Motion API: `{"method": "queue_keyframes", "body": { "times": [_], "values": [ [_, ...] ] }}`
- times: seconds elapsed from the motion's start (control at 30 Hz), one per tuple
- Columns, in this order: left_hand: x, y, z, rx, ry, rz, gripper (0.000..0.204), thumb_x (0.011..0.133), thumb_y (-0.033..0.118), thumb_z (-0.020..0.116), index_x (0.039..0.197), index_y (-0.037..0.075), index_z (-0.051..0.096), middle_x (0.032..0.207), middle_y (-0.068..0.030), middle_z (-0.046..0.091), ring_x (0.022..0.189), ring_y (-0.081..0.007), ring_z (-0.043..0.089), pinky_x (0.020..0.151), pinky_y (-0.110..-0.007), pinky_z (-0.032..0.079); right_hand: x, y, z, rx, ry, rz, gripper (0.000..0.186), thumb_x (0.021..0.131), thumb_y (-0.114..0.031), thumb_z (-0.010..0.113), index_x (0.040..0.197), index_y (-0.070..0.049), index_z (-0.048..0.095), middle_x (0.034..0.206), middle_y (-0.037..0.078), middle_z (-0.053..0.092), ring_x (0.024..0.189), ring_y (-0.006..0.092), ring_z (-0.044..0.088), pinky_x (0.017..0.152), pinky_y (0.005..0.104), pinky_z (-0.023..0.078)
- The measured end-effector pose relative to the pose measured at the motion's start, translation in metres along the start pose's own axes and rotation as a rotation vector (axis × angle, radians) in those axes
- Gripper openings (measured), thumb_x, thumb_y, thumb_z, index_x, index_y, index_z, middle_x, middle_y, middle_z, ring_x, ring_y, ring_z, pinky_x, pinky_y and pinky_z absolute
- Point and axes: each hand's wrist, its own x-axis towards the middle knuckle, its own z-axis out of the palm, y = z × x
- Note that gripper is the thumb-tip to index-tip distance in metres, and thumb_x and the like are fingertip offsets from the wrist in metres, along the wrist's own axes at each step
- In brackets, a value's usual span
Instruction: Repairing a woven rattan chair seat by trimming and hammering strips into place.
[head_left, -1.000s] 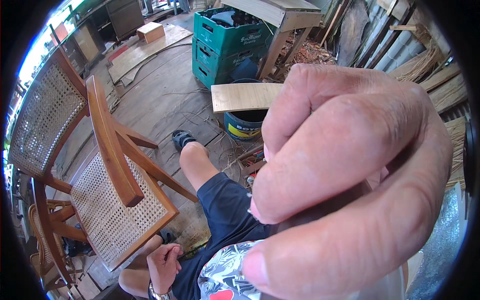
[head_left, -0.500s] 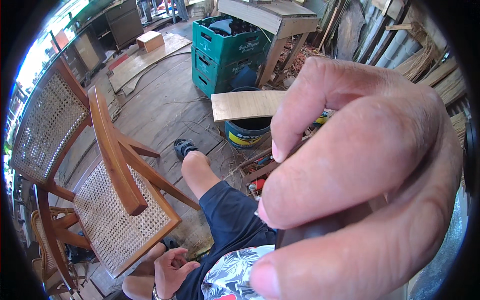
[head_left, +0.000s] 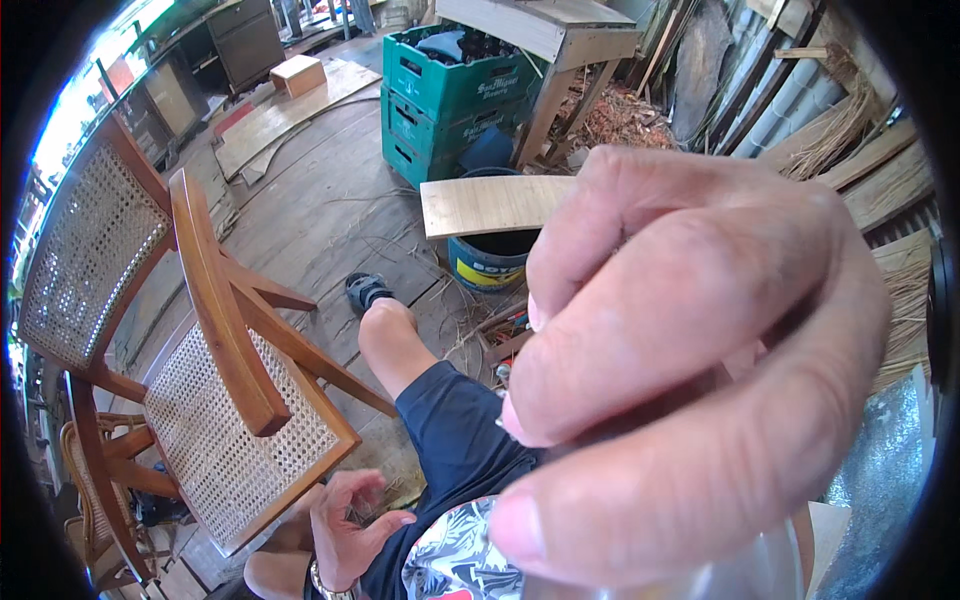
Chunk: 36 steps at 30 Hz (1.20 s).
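My right hand point(head_left: 690, 330) fills the right side of the view, very near the camera. Its fingers are curled in toward the thumb, and whatever they may hold is hidden. Lower down, over my lap, my left hand point(head_left: 352, 525) has its fingers loosely bent and apart from the thumb, with nothing in it; a watch is on that wrist. Closest to the left hand is a wooden armchair point(head_left: 228, 300) with a woven cane seat and back, standing at my left. The left hand appears apart from the chair.
Ahead stands a stack of green crates point(head_left: 410, 125) beside a wooden bench point(head_left: 590, 45). A flat board point(head_left: 490, 205) lies across a dark bucket point(head_left: 485, 265). Farther left, a plywood sheet point(head_left: 250, 150) with a small wooden box point(head_left: 298, 76) rests on the floor. Dry strands point(head_left: 835, 140) hang at right.
My right hand has shifted slightly left, its fingers curled closer together. My left hand has turned and moved a little right, its fingers blurred. The chair stays in place.
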Motion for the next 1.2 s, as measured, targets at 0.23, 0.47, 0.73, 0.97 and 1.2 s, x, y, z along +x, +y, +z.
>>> {"method": "queue_keyframes", "body": {
  "times": [0.23,0.47,0.73,0.97,1.2],
  "values": [
    [0.033,0.045,0.01,-0.15,0.06,0.255,0.089,0.06,0.039,0.1,0.131,0.002,0.063,0.12,-0.0144,0.069,0.109,-0.0256,0.067,0.094,-0.037,0.053,-0.042,0.033,0.042,0.097,0.06,0.225,0.022,0.091,-0.027,0.078,0.093,-0.005,0.079,0.085,0.011,0.074,0.07,0.019,0.068,0.062,0.0286,0.055],
    [0.077,0.054,0.038,-0.561,-0.182,0.206,0.124,0.063,0.039,0.101,0.157,-0.002,0.032,0.155,-0.0194,0.046,0.142,-0.0316,0.049,0.117,-0.044,0.039,-0.115,0.07,0.088,0.095,-0.082,0.676,0.071,0.065,-0.014,0.088,0.13,-0.009,0.059,0.112,0.012,0.067,0.108,0.0349,0.067,0.093,0.0419,0.054],
    [0.095,0.032,0.062,-0.728,0.101,-0.001,0.098,0.075,0.013,0.096,0.152,-0.003,0.038,0.147,-0.0173,0.052,0.136,-0.0266,0.053,0.114,-0.042,0.045,-0.155,0.105,0.178,0.111,0.238,0.61,0.073,0.071,-0.013,0.087,0.135,-0.005,0.053,0.12,0.014,0.063,0.116,0.0366,0.064,0.101,0.0457,0.051],
    [0.113,0.002,0.056,-0.53,0.235,-0.013,0.083,0.076,0.005,0.091,0.145,0.0,0.045,0.142,-0.0163,0.056,0.132,-0.0266,0.056,0.113,-0.044,0.045,-0.162,0.137,0.196,0.192,0.118,0.657,0.07,0.091,-0.026,0.08,0.148,-0.004,0.045,0.138,0.018,0.057,0.124,0.0368,0.06,0.105,0.0444,0.051],
    [0.102,-0.027,0.042,-0.251,0.286,-0.035,0.084,0.073,0.016,0.095,0.141,0.002,0.049,0.139,-0.0189,0.059,0.13,-0.0295,0.057,0.112,-0.045,0.045,-0.28,0.28,0.155,0.768,1.031,1.231,0.074,0.101,-0.037,0.07,0.152,0.002,0.035,0.14,0.024,0.054,0.11,0.0248,0.067,0.094,0.0355,0.057]
  ]
}}
